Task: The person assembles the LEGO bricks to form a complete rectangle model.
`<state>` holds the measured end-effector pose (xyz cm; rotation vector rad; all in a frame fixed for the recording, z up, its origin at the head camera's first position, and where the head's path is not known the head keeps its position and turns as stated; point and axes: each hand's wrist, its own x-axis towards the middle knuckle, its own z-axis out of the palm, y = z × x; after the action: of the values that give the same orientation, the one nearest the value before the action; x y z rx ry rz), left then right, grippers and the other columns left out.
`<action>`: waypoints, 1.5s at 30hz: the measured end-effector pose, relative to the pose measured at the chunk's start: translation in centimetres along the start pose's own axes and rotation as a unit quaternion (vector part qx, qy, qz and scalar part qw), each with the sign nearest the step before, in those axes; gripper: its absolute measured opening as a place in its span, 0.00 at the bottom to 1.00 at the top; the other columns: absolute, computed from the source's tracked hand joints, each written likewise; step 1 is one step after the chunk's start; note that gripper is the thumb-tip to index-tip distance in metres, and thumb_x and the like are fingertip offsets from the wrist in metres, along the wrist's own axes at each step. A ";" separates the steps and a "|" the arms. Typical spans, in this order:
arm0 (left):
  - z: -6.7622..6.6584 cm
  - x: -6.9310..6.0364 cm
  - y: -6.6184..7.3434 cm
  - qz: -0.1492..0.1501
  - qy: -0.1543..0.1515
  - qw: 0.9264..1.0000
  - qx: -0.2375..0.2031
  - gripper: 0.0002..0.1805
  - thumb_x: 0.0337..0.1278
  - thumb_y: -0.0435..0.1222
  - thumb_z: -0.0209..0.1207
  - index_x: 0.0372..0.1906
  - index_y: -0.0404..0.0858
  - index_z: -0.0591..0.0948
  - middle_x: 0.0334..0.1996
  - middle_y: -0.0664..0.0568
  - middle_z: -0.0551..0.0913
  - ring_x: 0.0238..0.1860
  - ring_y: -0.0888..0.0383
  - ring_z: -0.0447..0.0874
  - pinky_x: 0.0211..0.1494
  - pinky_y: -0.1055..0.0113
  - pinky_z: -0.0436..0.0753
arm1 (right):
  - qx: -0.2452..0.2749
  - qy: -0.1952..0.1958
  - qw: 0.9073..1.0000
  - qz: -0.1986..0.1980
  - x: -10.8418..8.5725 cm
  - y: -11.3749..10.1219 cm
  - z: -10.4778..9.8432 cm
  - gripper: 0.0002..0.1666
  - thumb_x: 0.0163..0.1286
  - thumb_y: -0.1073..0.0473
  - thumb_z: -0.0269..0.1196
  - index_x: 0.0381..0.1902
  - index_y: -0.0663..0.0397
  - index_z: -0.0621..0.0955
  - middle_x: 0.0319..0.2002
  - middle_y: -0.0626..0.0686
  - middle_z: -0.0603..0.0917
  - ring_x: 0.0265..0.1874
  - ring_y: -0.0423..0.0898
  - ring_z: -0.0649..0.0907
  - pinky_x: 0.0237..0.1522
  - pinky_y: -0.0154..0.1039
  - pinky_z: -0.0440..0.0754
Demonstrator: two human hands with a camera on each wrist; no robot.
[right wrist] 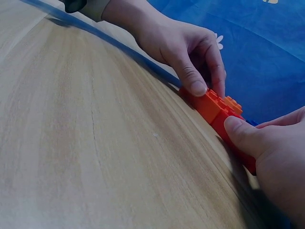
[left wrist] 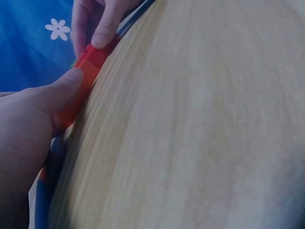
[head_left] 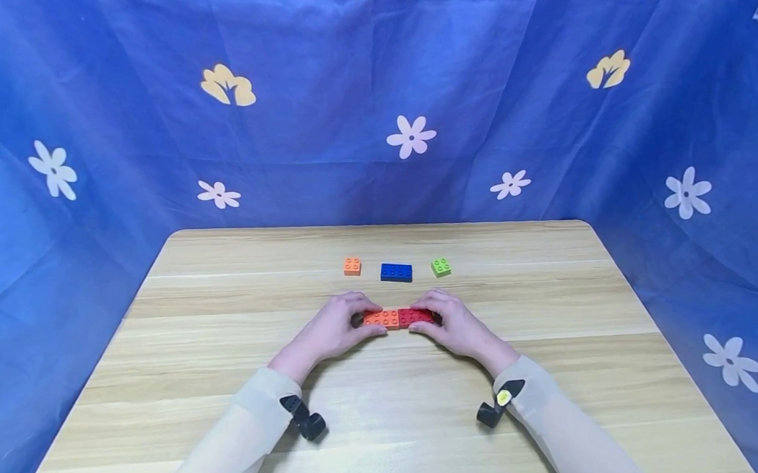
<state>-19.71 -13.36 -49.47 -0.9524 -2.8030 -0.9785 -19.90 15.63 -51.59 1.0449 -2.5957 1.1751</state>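
Observation:
Near the middle of the table, a long orange toy brick [head_left: 384, 319] and a red toy brick [head_left: 415, 317] lie end to end, touching. My left hand [head_left: 339, 327] pinches the orange brick between thumb and fingers at its left part. On the other side, my right hand [head_left: 452, 324] grips the red brick the same way. Both bricks have their studs facing up. In the right wrist view, the orange brick [right wrist: 209, 109] meets the red brick [right wrist: 236, 143] between the two thumbs. Whether they are joined or only touching, I cannot tell.
Behind the hands lie a small orange brick [head_left: 352, 266], a dark blue brick [head_left: 396, 272] and a small green brick [head_left: 441, 267], in a loose row. The wooden table [head_left: 390, 424] is bordered at the back and sides by a blue flowered cloth [head_left: 319, 110].

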 end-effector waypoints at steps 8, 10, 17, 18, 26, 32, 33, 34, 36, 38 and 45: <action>0.4 -0.1 -0.5 -0.001 0.021 0.999 -0.025 0.25 0.58 0.53 0.76 0.55 0.43 0.89 0.47 0.58 0.88 0.49 0.58 0.84 0.60 0.55 0.80 | -0.001 -0.004 1.000 0.002 0.1 -0.1 0.0 0.20 0.70 0.53 0.75 0.56 0.54 0.88 0.50 0.45 0.85 0.50 0.41 0.83 0.56 0.43 0.83; 0.6 -0.1 -0.6 -0.004 0.025 0.999 -0.029 0.25 0.57 0.53 0.77 0.54 0.44 0.90 0.46 0.58 0.88 0.50 0.58 0.84 0.62 0.54 0.79 | -0.002 -0.009 1.000 0.003 0.2 -0.3 -0.2 0.20 0.70 0.53 0.75 0.56 0.54 0.88 0.50 0.45 0.85 0.50 0.42 0.83 0.55 0.44 0.83; 0.9 -0.2 -0.9 -0.013 0.031 0.999 -0.036 0.25 0.56 0.53 0.78 0.54 0.44 0.90 0.47 0.58 0.89 0.52 0.57 0.85 0.64 0.53 0.78 | -0.004 -0.026 0.999 0.036 0.5 -0.4 -0.9 0.26 0.69 0.47 0.75 0.59 0.56 0.87 0.54 0.48 0.86 0.55 0.46 0.84 0.61 0.49 0.82; 0.9 -0.2 -0.8 -0.014 0.032 0.999 -0.036 0.25 0.56 0.53 0.78 0.54 0.44 0.90 0.47 0.58 0.89 0.52 0.56 0.85 0.65 0.53 0.77 | -0.005 -0.025 0.999 0.039 0.6 -0.4 -1.0 0.27 0.69 0.47 0.75 0.60 0.56 0.86 0.55 0.48 0.86 0.56 0.46 0.84 0.62 0.50 0.81; 0.8 -0.3 -0.9 -0.030 0.029 0.998 -0.038 0.25 0.56 0.53 0.78 0.54 0.46 0.90 0.48 0.59 0.89 0.54 0.56 0.84 0.68 0.52 0.74 | 0.006 -0.024 0.999 0.044 1.8 -0.4 -2.0 0.30 0.71 0.48 0.74 0.63 0.60 0.85 0.58 0.50 0.86 0.60 0.51 0.83 0.67 0.53 0.77; 0.7 -0.3 -0.9 -0.031 0.030 0.998 -0.038 0.25 0.56 0.54 0.77 0.54 0.46 0.90 0.48 0.59 0.89 0.54 0.56 0.84 0.67 0.51 0.75 | 0.007 -0.018 0.999 0.042 2.9 -0.4 -2.6 0.29 0.71 0.49 0.74 0.63 0.59 0.84 0.59 0.50 0.85 0.61 0.50 0.82 0.68 0.54 0.76; 0.7 -0.3 -0.8 -0.030 0.031 0.998 -0.038 0.25 0.56 0.54 0.77 0.54 0.46 0.90 0.48 0.59 0.89 0.54 0.56 0.84 0.67 0.51 0.75 | 0.009 -0.016 0.999 0.040 3.0 -0.4 -2.7 0.29 0.71 0.49 0.74 0.63 0.59 0.84 0.58 0.51 0.86 0.60 0.50 0.82 0.68 0.54 0.76; 0.8 -0.3 -0.9 -0.029 0.032 0.998 -0.037 0.25 0.55 0.54 0.77 0.54 0.46 0.90 0.48 0.59 0.89 0.54 0.56 0.84 0.67 0.51 0.75 | 0.010 -0.013 0.999 0.037 3.2 -0.3 -2.7 0.28 0.71 0.50 0.74 0.63 0.59 0.84 0.58 0.52 0.86 0.61 0.51 0.82 0.68 0.54 0.76; 0.8 -0.3 -0.9 -0.027 0.034 0.998 -0.036 0.25 0.56 0.54 0.77 0.54 0.46 0.90 0.48 0.59 0.89 0.53 0.56 0.84 0.67 0.51 0.76 | 0.015 -0.005 0.999 0.029 3.7 -0.2 -2.8 0.27 0.71 0.52 0.74 0.63 0.61 0.84 0.57 0.54 0.86 0.60 0.52 0.82 0.68 0.54 0.76; 0.8 -0.2 -0.9 -0.026 0.036 0.998 -0.037 0.24 0.56 0.54 0.77 0.53 0.46 0.90 0.48 0.59 0.89 0.53 0.56 0.85 0.66 0.52 0.76 | 0.018 0.000 1.000 0.024 4.1 -0.1 -2.9 0.27 0.71 0.53 0.74 0.62 0.62 0.84 0.57 0.57 0.86 0.60 0.53 0.83 0.68 0.54 0.76; 0.9 -0.2 -0.9 -0.021 0.040 0.998 -0.039 0.24 0.56 0.54 0.78 0.53 0.46 0.91 0.47 0.59 0.89 0.52 0.57 0.85 0.64 0.53 0.78 | 0.018 -0.001 0.999 0.038 5.5 0.3 -3.0 0.27 0.72 0.53 0.74 0.62 0.62 0.84 0.59 0.56 0.85 0.61 0.53 0.82 0.69 0.53 0.75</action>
<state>-19.89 -13.50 -50.71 -0.8455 -2.7469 -1.1123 -24.75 14.89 -47.70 0.9611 -2.6471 1.2430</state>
